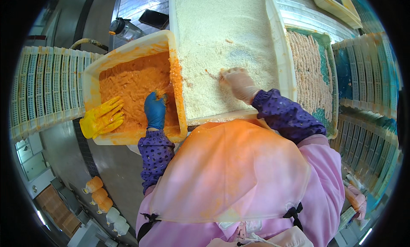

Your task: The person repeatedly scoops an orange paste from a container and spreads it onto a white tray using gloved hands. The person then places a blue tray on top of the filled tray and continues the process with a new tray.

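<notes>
My left hand point(155, 111), in a blue glove, reaches into a cream plastic tub point(134, 139) of wet orange meat-like mixture point(133, 75). Its fingertips are smeared orange and partly sunk, so their grip is hidden. To the right, my right hand point(238, 83) wears a thin translucent glove and rests curled on pale breadcrumbs point(221, 19) in a long white tub point(286, 64). Some orange shows at its fingertips, but what lies under them is hidden. A thin orange-brown strip point(211, 74) lies on the crumbs just left of those fingers.
A yellow rubber glove point(102, 117) hangs over the orange tub's left wall. Crumbed strips point(309, 67) lie in rows in a green tray point(335, 103) at right. Stacked plastic trays point(48, 87) flank the left, more trays point(368, 74) the right. A bottle point(126, 29) and phone point(154, 19) lie behind.
</notes>
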The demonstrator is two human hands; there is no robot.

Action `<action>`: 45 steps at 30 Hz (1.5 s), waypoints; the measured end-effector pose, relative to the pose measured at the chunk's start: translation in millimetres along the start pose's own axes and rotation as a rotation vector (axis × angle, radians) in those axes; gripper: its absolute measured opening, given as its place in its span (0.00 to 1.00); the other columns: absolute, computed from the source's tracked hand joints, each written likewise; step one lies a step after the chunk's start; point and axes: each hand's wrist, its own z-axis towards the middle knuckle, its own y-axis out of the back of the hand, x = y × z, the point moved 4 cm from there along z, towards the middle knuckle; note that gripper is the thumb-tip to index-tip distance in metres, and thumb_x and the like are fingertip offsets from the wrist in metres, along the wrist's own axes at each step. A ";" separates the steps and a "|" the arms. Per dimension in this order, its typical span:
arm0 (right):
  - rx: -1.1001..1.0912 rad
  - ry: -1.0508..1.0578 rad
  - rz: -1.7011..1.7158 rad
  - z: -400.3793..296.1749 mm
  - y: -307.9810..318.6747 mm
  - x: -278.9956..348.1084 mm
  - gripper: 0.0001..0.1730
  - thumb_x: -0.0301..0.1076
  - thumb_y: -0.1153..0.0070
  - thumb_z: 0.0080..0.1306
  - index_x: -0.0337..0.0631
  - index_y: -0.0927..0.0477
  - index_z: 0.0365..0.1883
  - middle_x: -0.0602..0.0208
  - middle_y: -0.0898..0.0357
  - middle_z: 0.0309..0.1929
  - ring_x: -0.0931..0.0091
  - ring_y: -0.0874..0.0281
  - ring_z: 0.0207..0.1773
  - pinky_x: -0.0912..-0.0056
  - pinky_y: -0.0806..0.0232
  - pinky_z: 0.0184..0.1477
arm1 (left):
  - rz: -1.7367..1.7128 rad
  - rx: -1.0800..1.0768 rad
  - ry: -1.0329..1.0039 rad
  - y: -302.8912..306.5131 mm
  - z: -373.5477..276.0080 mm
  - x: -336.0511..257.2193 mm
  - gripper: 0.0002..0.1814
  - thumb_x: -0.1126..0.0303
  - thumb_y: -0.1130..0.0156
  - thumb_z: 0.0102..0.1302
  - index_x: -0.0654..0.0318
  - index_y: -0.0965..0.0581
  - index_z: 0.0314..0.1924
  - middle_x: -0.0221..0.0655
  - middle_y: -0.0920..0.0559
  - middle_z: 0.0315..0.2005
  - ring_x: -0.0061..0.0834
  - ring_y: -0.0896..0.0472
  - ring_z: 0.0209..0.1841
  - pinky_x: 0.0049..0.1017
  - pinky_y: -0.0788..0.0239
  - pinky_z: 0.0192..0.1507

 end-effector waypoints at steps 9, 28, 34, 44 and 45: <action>0.348 -0.030 1.836 -37.1 40.6 10.7 0.19 0.45 0.52 0.81 0.39 0.22 0.56 0.83 0.46 0.21 0.86 0.48 0.23 0.78 0.50 0.26 | -0.529 -0.051 0.024 8.8 4.3 17.7 0.19 0.76 0.39 0.74 0.75 0.23 0.62 0.37 0.17 0.55 0.24 0.19 0.50 0.23 0.26 0.52; -0.668 -0.870 0.589 -169.9 63.0 -563.8 0.34 0.54 0.63 0.83 0.36 0.30 0.73 0.61 0.31 0.74 0.68 0.33 0.74 0.68 0.42 0.72 | 0.379 -0.280 -0.258 18.2 -17.2 -50.9 0.12 0.74 0.30 0.67 0.69 0.16 0.49 0.49 0.18 0.54 0.46 0.20 0.54 0.35 0.25 0.53; -0.878 -0.704 0.948 -129.4 64.2 -567.4 0.34 0.53 0.59 0.82 0.33 0.29 0.72 0.58 0.29 0.72 0.69 0.31 0.72 0.68 0.41 0.72 | -0.053 -0.270 -0.061 27.3 -14.9 1.7 0.11 0.78 0.33 0.68 0.72 0.18 0.49 0.38 0.16 0.48 0.31 0.18 0.46 0.29 0.25 0.48; -0.902 -0.825 0.785 -211.2 29.3 -512.1 0.33 0.52 0.58 0.81 0.32 0.25 0.68 0.59 0.24 0.67 0.69 0.26 0.67 0.68 0.38 0.68 | -0.795 -0.239 0.197 48.6 -19.8 -1.1 0.16 0.75 0.35 0.72 0.69 0.21 0.58 0.33 0.18 0.52 0.24 0.19 0.49 0.24 0.24 0.51; -0.891 -0.813 0.746 -218.9 25.4 -507.5 0.34 0.53 0.58 0.82 0.31 0.27 0.70 0.59 0.25 0.69 0.69 0.28 0.68 0.68 0.39 0.69 | -0.871 -0.232 0.163 51.6 -17.9 -5.0 0.17 0.74 0.35 0.72 0.69 0.22 0.60 0.33 0.18 0.53 0.24 0.20 0.50 0.25 0.24 0.52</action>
